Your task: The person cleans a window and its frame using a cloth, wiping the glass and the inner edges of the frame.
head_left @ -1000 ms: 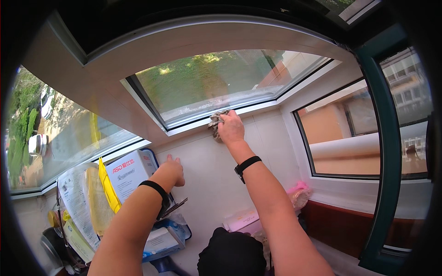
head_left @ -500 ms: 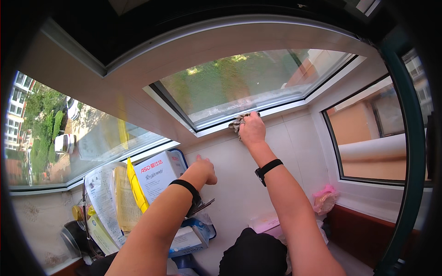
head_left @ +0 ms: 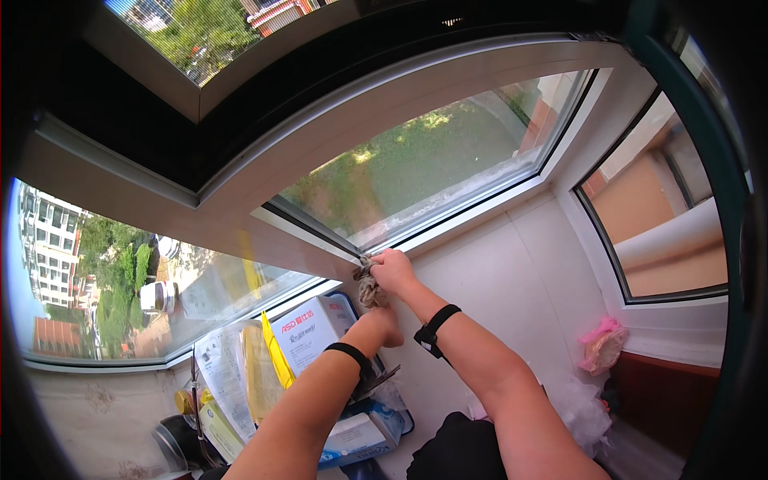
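Note:
A crumpled grey-beige cloth (head_left: 369, 286) is bunched in my right hand (head_left: 394, 272), whose fingers are closed round it. The cloth lies against the lower left corner of the white window frame (head_left: 464, 220). Just below, my left hand (head_left: 381, 325) reaches up to the cloth's lower end, beside a white box with red print (head_left: 308, 332). Its fingers are mostly hidden, so I cannot see whether they grip the cloth. A black band is on each wrist.
Papers (head_left: 228, 372), a yellow folder (head_left: 277, 352) and a blue-and-white box (head_left: 356, 436) stand at the lower left. A pink plastic bag (head_left: 603, 346) lies by the right wall. Glass panes flank the corner, and a dark green frame (head_left: 712, 120) rises at right.
My right hand has slid the cloth left along the window's lower edge to the corner. My left hand has come up beside it. The view has shifted too.

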Tool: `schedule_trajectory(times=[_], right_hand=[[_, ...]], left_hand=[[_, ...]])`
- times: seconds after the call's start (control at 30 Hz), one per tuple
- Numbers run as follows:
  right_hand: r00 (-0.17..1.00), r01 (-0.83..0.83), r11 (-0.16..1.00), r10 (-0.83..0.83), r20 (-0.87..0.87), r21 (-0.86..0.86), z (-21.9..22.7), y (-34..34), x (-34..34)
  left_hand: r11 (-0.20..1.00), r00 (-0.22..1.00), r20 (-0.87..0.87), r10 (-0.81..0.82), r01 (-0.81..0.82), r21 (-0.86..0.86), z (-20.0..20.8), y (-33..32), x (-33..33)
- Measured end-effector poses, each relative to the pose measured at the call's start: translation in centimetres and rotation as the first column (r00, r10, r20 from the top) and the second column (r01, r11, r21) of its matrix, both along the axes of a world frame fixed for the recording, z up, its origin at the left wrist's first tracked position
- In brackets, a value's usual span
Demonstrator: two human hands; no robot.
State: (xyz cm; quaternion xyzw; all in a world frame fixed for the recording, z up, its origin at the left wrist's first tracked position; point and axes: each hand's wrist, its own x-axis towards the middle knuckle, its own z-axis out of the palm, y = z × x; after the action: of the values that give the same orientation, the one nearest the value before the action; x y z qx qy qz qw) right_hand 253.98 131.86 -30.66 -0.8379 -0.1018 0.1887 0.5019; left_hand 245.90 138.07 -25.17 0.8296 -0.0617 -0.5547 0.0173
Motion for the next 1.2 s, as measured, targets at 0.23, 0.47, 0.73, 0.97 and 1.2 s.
schedule_trajectory(times=[0.23, 0.47, 0.73, 0.97, 1.2], right_hand=[[0.998, 0.023, 0.863, 0.013, -0.068, 0.504, 11.7, -0.5, -1.7], [0.988, -0.046, 0.772, -0.06, 0.146, 0.634, 20.0, 0.8, -2.7], [0.989, 0.067, 0.986, -0.086, 0.119, 0.152, -0.1, -0.7, -2.1], [0.991, 0.118, 0.924, -0.133, 0.016, 0.364, 10.9, 0.9, -3.2], [0.966, 0.001, 0.734, -0.177, 0.19, 0.679, 27.0, 1.1, -3.2]], left_hand=[[0.998, 0.995, 0.1, -0.006, 0.0, 0.058, -3.3, 1.9, -1.6], [0.948, 0.951, 0.304, -0.05, 0.141, -0.286, -11.6, 5.7, -4.1], [0.997, 0.984, 0.176, 0.022, -0.009, -0.07, -2.9, 0.7, -1.1], [0.992, 0.964, 0.264, 0.041, -0.008, -0.126, -2.6, 1.8, -2.9], [0.993, 0.973, 0.222, 0.062, -0.038, -0.111, -1.9, 1.6, -4.1]])
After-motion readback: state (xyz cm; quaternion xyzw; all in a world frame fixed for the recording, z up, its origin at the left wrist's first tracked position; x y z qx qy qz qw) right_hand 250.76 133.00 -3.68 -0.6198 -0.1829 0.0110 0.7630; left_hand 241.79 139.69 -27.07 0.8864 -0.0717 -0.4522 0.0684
